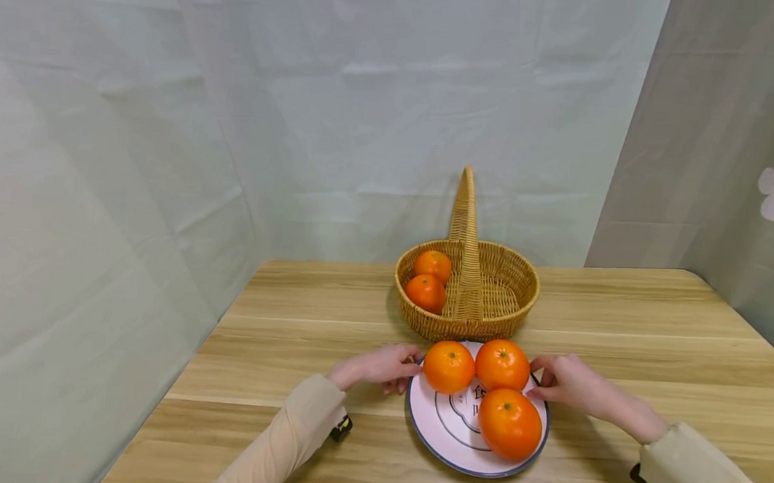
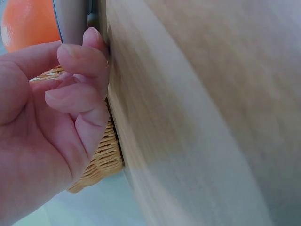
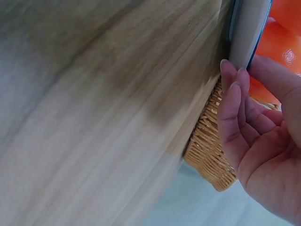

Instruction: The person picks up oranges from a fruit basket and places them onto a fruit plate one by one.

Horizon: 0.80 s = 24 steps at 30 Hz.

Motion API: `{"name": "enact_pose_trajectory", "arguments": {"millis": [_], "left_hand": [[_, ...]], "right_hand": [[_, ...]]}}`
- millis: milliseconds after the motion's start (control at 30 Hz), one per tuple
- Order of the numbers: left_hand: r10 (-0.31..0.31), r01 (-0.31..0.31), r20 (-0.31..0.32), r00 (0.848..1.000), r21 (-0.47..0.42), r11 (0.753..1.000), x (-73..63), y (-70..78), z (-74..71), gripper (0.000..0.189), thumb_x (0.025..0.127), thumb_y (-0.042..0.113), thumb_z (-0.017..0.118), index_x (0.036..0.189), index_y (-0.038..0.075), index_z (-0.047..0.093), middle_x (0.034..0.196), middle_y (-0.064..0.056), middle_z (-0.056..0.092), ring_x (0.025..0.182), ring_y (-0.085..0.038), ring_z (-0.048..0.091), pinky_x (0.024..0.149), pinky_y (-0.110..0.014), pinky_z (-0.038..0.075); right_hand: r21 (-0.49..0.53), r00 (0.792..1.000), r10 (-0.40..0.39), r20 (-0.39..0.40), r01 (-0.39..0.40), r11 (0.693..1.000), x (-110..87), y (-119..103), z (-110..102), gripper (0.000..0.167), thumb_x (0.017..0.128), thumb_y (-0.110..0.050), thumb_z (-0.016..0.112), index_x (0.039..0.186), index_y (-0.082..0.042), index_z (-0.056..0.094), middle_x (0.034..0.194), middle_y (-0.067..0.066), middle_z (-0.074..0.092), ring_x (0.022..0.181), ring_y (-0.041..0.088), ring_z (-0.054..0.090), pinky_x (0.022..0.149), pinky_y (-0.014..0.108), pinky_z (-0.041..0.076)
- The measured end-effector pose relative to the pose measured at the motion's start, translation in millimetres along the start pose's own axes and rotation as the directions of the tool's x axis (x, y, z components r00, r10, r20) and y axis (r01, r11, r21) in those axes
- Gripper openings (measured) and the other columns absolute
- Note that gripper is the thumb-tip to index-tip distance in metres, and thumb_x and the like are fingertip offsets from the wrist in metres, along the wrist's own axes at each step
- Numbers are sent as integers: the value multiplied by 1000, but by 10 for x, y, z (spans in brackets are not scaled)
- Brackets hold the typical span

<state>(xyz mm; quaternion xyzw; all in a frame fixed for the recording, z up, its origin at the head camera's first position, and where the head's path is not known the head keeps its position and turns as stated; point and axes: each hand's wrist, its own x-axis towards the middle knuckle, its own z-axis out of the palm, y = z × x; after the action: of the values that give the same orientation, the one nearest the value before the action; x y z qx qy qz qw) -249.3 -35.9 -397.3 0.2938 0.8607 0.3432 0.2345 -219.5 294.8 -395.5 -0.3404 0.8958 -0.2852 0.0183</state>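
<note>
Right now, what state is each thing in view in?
Round white blue-rimmed plate: upright, loaded
Three round orange fruits: on the plate, whole
Oval tan wicker basket: upright, handle raised, partly filled
Two round orange fruits: in the basket, whole
Bare left hand: pinching the plate's left rim
Bare right hand: pinching the plate's right rim

Blue-rimmed plate beneath three oranges

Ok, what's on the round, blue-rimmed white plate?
Three round orange fruits and a dark printed design. The fruits cover some of that design and the plate directly beneath them.
</note>
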Motion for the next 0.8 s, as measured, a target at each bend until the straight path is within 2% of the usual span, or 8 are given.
{"name": "enact_pose_trajectory", "arguments": {"millis": [267,467,633,800], "left_hand": [[7,-8,-27,1000,-17,1000,-16,-17,-15,10,96,15,45,94,6,49,59,-8,52,41,-14,42,36,-23,38],[32,-33,-67,997,-8,999,-46,-10,-120,11,96,11,44,97,1,50,64,-10,53,43,-13,43,40,-24,38],[88,-85,-133,987,28,996,-66,-2,-219,12,94,5,45,96,-6,51,65,-15,54,43,-14,44,40,-26,39],[82,-66,-236,968,75,995,-81,19,-318,11,94,6,47,94,-5,52,64,-11,53,43,-12,42,39,-23,38]], "right_hand": [[-14,1000,1,-10,-1,1000,10,-5,-4,23,72,-3,73,89,2,59,56,-14,48,49,0,42,43,21,39],[-28,1000,-12,-21,12,1000,8,-6,-4,23,71,-3,74,88,2,59,57,-14,48,50,0,43,44,21,41],[-50,999,-28,-35,26,998,-1,-7,16,23,71,-5,75,88,1,60,58,-13,49,51,1,44,45,21,41],[-53,999,-26,-36,24,998,-5,-4,23,24,72,-6,75,88,2,59,58,-12,50,51,1,44,45,21,41]]}}
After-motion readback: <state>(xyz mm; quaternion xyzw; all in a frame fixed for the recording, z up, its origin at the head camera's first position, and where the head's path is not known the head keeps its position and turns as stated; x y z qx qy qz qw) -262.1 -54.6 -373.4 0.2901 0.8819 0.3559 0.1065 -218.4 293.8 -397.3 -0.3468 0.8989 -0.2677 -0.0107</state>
